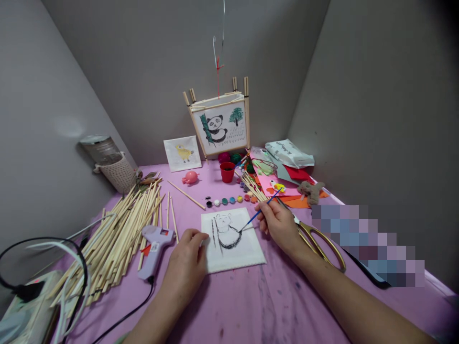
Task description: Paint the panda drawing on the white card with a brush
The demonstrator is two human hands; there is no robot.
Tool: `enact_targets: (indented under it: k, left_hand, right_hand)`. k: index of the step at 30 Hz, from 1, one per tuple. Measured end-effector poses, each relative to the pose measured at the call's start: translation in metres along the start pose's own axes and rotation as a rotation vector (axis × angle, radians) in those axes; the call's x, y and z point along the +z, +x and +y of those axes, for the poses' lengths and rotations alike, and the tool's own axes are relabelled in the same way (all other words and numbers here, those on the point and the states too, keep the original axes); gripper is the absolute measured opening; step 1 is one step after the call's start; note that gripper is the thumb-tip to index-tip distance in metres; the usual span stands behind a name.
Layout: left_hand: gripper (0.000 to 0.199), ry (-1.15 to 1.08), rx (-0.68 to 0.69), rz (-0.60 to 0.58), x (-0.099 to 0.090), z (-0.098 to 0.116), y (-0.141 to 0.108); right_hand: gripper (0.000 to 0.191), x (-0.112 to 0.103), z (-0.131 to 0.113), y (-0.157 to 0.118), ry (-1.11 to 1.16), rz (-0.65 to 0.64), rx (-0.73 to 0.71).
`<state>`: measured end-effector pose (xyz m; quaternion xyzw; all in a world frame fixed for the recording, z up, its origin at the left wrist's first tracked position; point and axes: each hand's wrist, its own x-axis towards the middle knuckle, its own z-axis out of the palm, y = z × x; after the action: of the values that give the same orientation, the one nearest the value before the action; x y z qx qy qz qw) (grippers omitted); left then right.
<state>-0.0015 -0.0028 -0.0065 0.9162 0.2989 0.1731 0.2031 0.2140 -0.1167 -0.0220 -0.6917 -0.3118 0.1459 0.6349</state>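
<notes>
A small white canvas (251, 253) lies on the pink-covered table, bearing a black outline of a panda beside two upright lines. My right hand (278, 223) pinches a blue paintbrush (261, 210), whose dark tip touches the curved black stroke of the panda's body. At the canvas's left edge rests my left hand (189, 253), its fingers bent against the border; the fingertips are partly hidden. Beyond the canvas sits a row of small paint pots (224, 201) in several colours. A red cup (227, 172) with dark liquid stands behind them.
Left lie a pile of wooden sticks (122, 239), a lilac glue gun (155, 251) and cables. Gold-handled scissors (322, 243) lie beside my right forearm. At the back stand a stick-framed panda lantern (222, 126) and a yellow-bird canvas (183, 153). Coloured sheets (301, 200) lie at right.
</notes>
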Motion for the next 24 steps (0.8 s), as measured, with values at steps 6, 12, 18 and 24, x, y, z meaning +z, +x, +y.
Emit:
enact_targets:
  k: [6,12,18,24]
  left_hand:
    - [0.026,-0.007,-0.016,-0.011,-0.0012,0.0007,0.0004]
    - [0.026,-0.005,-0.012,-0.004,-0.0019,0.0014,0.0007]
    - [0.026,0.002,0.007,0.016,0.0,0.0,-0.0001]
    - [0.027,0.02,0.013,0.02,-0.0021,0.0021,0.0006]
  right_hand:
    - [0.042,0.0007,-0.0022,-0.0008,0.002,0.028,0.005]
    - [0.039,0.0002,-0.0024,-0.003,-0.084,0.016,-0.032]
    - [0.039,0.0006,-0.0055,-0.0048,-0.086,0.007,-0.045]
    - [0.039,0.0001,-0.0064,-0.0055,-0.071,0.035,-0.061]
